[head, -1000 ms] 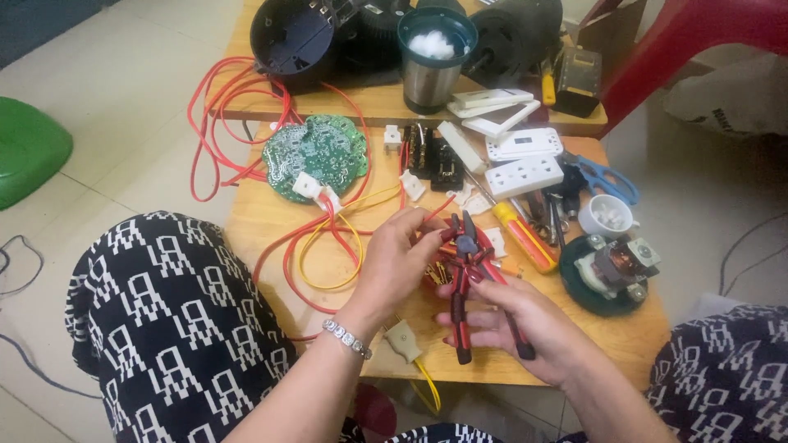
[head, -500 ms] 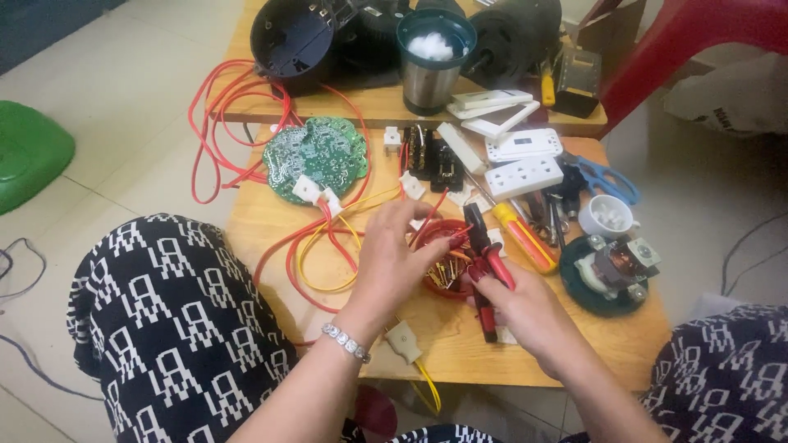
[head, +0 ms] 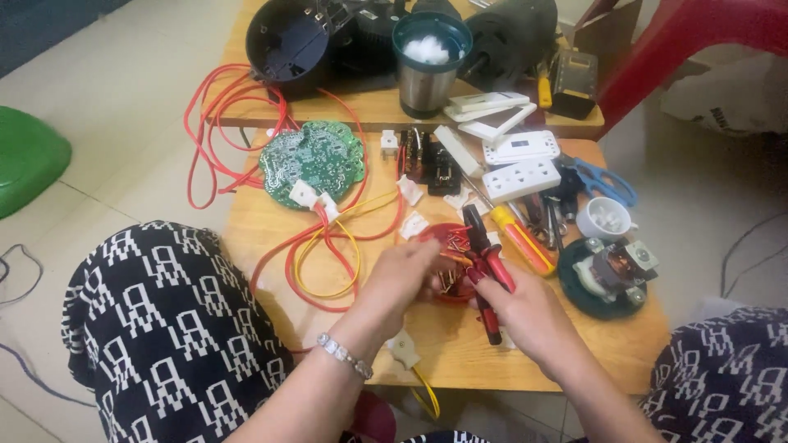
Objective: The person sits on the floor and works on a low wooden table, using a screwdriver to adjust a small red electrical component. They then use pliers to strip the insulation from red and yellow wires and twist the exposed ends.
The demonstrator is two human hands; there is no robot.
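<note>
My right hand [head: 529, 312] grips red-and-black pliers [head: 484, 262] with the jaws pointing away from me, over a small wooden table [head: 271, 230]. My left hand [head: 398, 279], with a bead bracelet at the wrist, reaches into a small red round dish [head: 447, 246] of small metal parts just left of the pliers. Red and yellow wires [head: 328, 254] loop from a round green circuit board [head: 312, 160] toward my left hand.
Right of the pliers lie a yellow screwdriver [head: 517, 238], a small motor on a dark base [head: 611, 275], a white cup [head: 603, 217], blue scissors [head: 603, 180] and white sockets [head: 521, 176]. A steel cup [head: 428, 61] and black housings [head: 295, 41] stand behind. A red chair [head: 698, 41] is at right.
My right hand has turned the pliers from handles-toward-me low on the table to upright with jaws forward. My left hand moved right, onto the red dish.
</note>
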